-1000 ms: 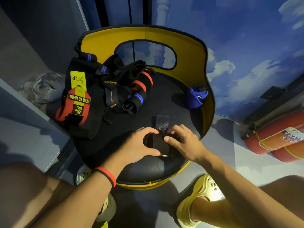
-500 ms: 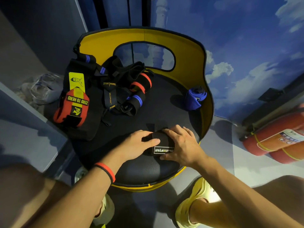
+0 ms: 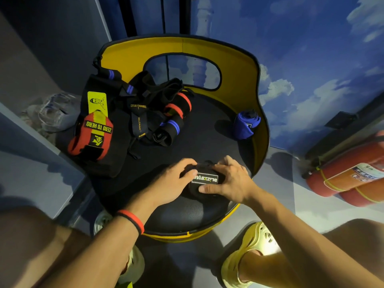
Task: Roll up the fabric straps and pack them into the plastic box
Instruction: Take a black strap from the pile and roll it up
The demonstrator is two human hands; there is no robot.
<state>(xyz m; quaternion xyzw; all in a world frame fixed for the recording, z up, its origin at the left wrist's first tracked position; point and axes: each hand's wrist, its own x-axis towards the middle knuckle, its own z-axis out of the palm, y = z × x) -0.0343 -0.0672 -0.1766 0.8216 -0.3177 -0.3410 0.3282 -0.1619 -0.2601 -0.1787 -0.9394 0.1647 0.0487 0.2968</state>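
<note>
Black fabric strap (image 3: 204,179), rolled into a tight bundle with a white-edged label facing up, is lying near the front of the round black padded seat (image 3: 207,142) of a yellow-backed chair. Both hands are gripping it: the left hand (image 3: 172,183) is curling its fingers over the roll's left end, while the right hand (image 3: 230,179) is pinching the right side, thumb just below the label. Farther back, a blue rolled strap (image 3: 246,124) is leaning against the yellow backrest at the right, and a tangle of black straps with red and blue stripes (image 3: 164,117) is lying beside a red-and-yellow strap (image 3: 91,134) at the left.
</note>
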